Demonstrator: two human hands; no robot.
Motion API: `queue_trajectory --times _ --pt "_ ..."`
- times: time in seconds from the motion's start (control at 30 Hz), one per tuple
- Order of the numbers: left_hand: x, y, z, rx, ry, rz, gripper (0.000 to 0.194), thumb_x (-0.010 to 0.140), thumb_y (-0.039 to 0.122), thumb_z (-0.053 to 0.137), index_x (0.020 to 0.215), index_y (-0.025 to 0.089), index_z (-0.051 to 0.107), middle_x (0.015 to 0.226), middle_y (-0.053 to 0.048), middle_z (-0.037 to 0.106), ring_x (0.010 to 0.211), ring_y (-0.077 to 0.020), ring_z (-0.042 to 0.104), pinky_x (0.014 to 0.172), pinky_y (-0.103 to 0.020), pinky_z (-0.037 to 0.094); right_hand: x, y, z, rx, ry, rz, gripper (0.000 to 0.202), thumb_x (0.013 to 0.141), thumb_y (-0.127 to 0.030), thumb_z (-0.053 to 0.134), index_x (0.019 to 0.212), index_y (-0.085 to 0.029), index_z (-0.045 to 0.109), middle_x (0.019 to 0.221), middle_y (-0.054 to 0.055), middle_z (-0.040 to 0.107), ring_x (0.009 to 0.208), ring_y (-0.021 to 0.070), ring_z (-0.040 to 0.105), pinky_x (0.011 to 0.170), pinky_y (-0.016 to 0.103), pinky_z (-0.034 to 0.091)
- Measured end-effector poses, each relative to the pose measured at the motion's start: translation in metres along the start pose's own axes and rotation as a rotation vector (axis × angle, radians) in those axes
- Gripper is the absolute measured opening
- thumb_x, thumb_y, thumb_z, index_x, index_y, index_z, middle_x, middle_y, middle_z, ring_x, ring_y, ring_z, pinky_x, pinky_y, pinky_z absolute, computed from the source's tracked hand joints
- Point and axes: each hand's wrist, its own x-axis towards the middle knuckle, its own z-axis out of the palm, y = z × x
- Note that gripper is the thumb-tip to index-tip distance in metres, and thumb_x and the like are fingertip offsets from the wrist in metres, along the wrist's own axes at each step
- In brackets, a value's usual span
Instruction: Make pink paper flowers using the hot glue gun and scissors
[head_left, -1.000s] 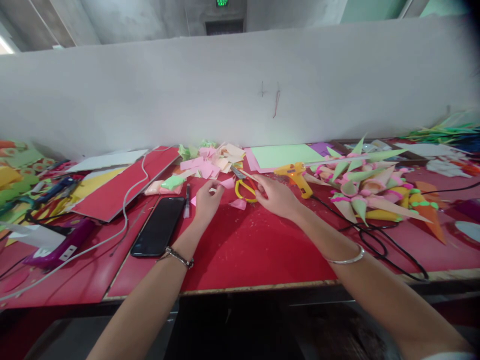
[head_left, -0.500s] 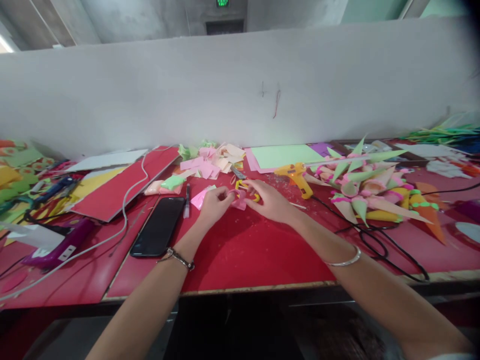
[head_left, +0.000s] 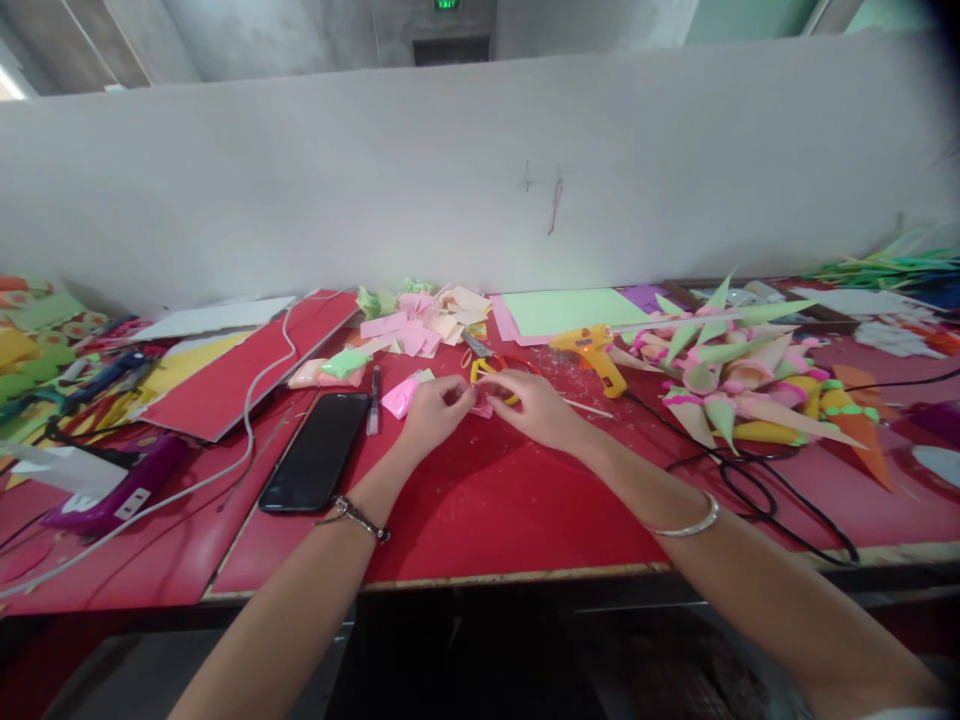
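Note:
My left hand pinches a small pink piece, thin like paper or film; its exact kind I cannot make out. The fingers of my right hand are closed at the other side of that piece, hiding most of it. Just behind my fingertips lie scissors with yellow handles, partly covered by my right hand. A pink plastic packet rests against the left hand's far side. To the right of my right hand is a yellow glue gun.
A black phone and a pen lie to the left. Pink and peach paper pieces are heaped behind. Paper cone shapes pile up at right, near a black cable. A purple glue gun lies far left.
My right hand has moved in to the left and its fingers have closed by the pink piece. The two hands are closer together, and less of the piece shows.

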Motion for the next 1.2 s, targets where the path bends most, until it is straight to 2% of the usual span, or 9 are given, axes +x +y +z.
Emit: queue_trajectory --times 0.17,0.3,0.47,0.67,0.73,0.8,0.9,1.0,1.2 --pt "0.003 -0.004 -0.002 -0.064 0.023 -0.044 0.019 0.076 0.026 0.042 0.062 0.016 0.051 0.058 0.003 0.051 0.056 -0.0086 0.047 0.055 -0.020 0.036 0.000 0.003 0.002 0.002 -0.026 0.003 0.027 0.077 -0.015 0.044 0.102 -0.017 0.053 0.094 0.007 0.059 0.078 0.0139 0.057 0.072 0.028 0.045" --pt "0.004 -0.010 0.003 -0.081 -0.031 -0.011 0.010 0.075 0.024 0.045 0.072 0.017 0.051 0.065 0.002 0.052 0.061 -0.0091 0.049 0.058 -0.020 0.038 -0.001 0.003 0.001 -0.052 -0.029 0.020 0.026 0.079 -0.021 0.045 0.104 -0.017 0.053 0.090 0.006 0.059 0.076 0.0140 0.055 0.070 0.027 0.044" --pt "0.002 -0.008 0.005 -0.086 -0.060 0.037 0.009 0.075 0.023 0.046 0.081 0.018 0.051 0.070 0.002 0.052 0.062 -0.0089 0.049 0.058 -0.021 0.040 0.001 0.004 0.005 -0.142 -0.053 0.046 0.032 0.076 -0.022 0.050 0.108 -0.017 0.052 0.100 0.009 0.057 0.086 0.0173 0.055 0.076 0.030 0.043" --pt "0.006 -0.017 0.002 0.063 0.105 -0.089 0.016 0.069 0.012 0.044 0.081 0.017 0.053 0.077 0.000 0.055 0.064 -0.0098 0.050 0.060 -0.022 0.041 0.003 0.007 0.012 -0.197 -0.092 0.043 0.028 0.078 -0.025 0.049 0.103 -0.015 0.055 0.102 0.011 0.055 0.093 0.0203 0.053 0.079 0.033 0.042" --pt "0.008 -0.022 0.001 0.135 0.129 -0.131 0.015 0.070 0.013 0.045 0.082 0.017 0.054 0.083 -0.003 0.056 0.068 -0.0114 0.051 0.065 -0.025 0.042 0.003 0.008 0.012 -0.203 -0.091 0.040 0.025 0.079 -0.024 0.048 0.100 -0.015 0.056 0.100 0.010 0.055 0.092 0.0193 0.053 0.079 0.033 0.042" --pt "0.007 -0.024 0.001 0.197 0.093 -0.129 0.017 0.073 0.022 0.047 0.087 0.016 0.054 0.087 -0.005 0.058 0.072 -0.0135 0.053 0.068 -0.028 0.042 0.003 0.008 0.012 -0.206 -0.083 0.048 0.023 0.078 -0.022 0.048 0.099 -0.016 0.057 0.099 0.009 0.055 0.091 0.0186 0.053 0.078 0.032 0.042" --pt "0.004 -0.022 0.001 0.260 -0.055 -0.073 0.030 0.074 0.038 0.049 0.097 0.018 0.052 0.087 -0.005 0.059 0.073 -0.0154 0.055 0.065 -0.028 0.043 0.003 0.009 0.012 -0.195 -0.079 0.050 0.024 0.076 -0.018 0.049 0.099 -0.016 0.056 0.099 0.008 0.056 0.089 0.0179 0.054 0.077 0.030 0.042" --pt "0.001 -0.018 0.001 0.281 -0.166 -0.031 0.041 0.070 0.045 0.053 0.103 0.020 0.050 0.084 -0.003 0.061 0.073 -0.0159 0.056 0.062 -0.027 0.042 0.003 0.010 0.011 -0.177 -0.072 0.048 0.025 0.075 -0.015 0.049 0.099 -0.017 0.056 0.097 0.007 0.056 0.085 0.0163 0.054 0.074 0.028 0.042" --pt "0.001 -0.020 0.000 0.264 -0.187 -0.010 0.043 0.071 0.043 0.052 0.107 0.019 0.046 0.081 -0.002 0.060 0.069 -0.0147 0.056 0.062 -0.026 0.042 0.003 0.008 0.009 -0.169 -0.061 0.061 0.022 0.076 -0.016 0.048 0.097 -0.016 0.056 0.089 0.007 0.057 0.076 0.0144 0.054 0.068 0.027 0.041"
